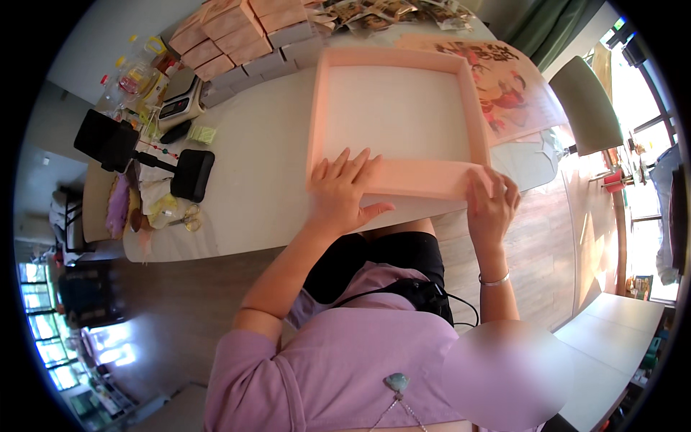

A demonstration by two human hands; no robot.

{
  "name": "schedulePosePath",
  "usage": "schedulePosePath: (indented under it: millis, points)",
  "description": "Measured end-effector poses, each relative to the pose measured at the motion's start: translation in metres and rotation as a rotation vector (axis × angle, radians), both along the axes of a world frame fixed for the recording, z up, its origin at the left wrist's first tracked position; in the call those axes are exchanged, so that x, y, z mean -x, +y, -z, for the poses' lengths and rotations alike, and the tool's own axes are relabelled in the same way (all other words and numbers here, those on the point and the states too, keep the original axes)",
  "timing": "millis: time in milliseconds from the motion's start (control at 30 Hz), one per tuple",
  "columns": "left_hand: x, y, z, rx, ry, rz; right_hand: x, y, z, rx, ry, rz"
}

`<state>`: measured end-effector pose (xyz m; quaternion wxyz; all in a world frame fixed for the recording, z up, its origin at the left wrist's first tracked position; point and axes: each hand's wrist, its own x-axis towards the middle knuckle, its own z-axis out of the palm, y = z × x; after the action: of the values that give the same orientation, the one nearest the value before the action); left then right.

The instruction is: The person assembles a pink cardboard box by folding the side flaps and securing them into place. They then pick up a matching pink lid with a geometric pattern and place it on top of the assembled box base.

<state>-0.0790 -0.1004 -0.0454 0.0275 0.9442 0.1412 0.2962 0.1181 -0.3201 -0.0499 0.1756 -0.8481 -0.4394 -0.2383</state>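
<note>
A shallow pink cardboard box or tray (466, 108) with raised walls lies on the white table in front of me, its pale inside facing up. Across its near-left corner rests my left hand (342, 189), fingers spread over the top of the near wall and thumb stretched to the right. My right hand (491, 205) is closed round the near-right corner, fingers bent over the wall there. The near wall looks broader and flatter than the other sides. Whether the pale inside is a bottom panel or the tabletop showing through, I cannot tell.
Stacked pink and grey boxes (237, 39) stand at the back left, beside a scale (180, 101). A black phone stand (193, 175) is to the left. Printed orange sheets (504, 90) lie at the right, with packaged bags (381, 13) behind. The white table (245, 144) ends just before me.
</note>
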Motion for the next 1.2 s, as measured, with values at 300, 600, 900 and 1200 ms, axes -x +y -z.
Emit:
schedulePosePath:
  millis: [300, 600, 900, 1200]
  points:
    - [-0.006, -0.005, 0.008, -0.09, 0.095, -0.086, 0.012, 0.035, 0.001, 0.179, -0.105, -0.387]
    - [-0.025, -0.012, 0.027, -0.188, -0.044, 0.104, -0.004, 0.048, -0.02, 0.236, -0.023, -0.587]
    - [-0.002, -0.013, 0.024, -0.174, -0.02, 0.127, 0.018, 0.062, -0.027, 0.168, 0.011, -0.752]
    - [-0.003, -0.016, 0.025, -0.173, 0.003, 0.066, -0.002, 0.09, -0.032, 0.284, 0.678, -0.673]
